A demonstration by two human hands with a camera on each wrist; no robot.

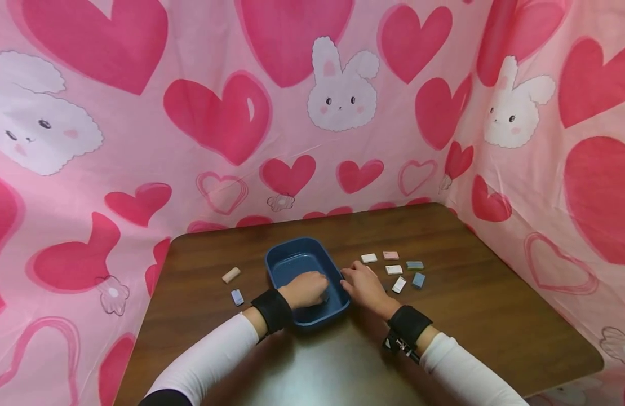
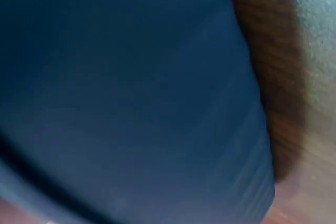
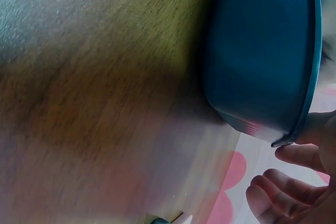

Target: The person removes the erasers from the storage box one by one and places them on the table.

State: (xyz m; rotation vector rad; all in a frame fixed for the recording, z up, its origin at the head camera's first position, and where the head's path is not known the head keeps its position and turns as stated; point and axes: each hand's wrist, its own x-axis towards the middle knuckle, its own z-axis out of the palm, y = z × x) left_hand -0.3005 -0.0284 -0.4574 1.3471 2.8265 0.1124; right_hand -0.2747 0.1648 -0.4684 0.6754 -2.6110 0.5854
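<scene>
A blue plastic bin (image 1: 298,246) stands on the table in the head view. My left hand (image 1: 304,288) reaches down inside it with fingers bent; a dark patch shows under the fingertips, and whether they hold anything is hidden. On the bin's right side, my right hand (image 1: 365,288) pinches the rim between thumb and forefinger, while the other fingers curl loosely outside in the right wrist view. The bin's outer wall (image 2: 157,103) fills most of the left wrist view, so that hand is out of sight there.
Right of the bin lie several small eraser-like blocks, among them a pink one (image 1: 390,255), a white one (image 1: 394,270) and a blue one (image 1: 419,280). To its left are a beige block (image 1: 231,275) and a lilac one (image 1: 237,297). Patterned pink cloth (image 1: 287,129) hangs behind the brown table (image 1: 190,338).
</scene>
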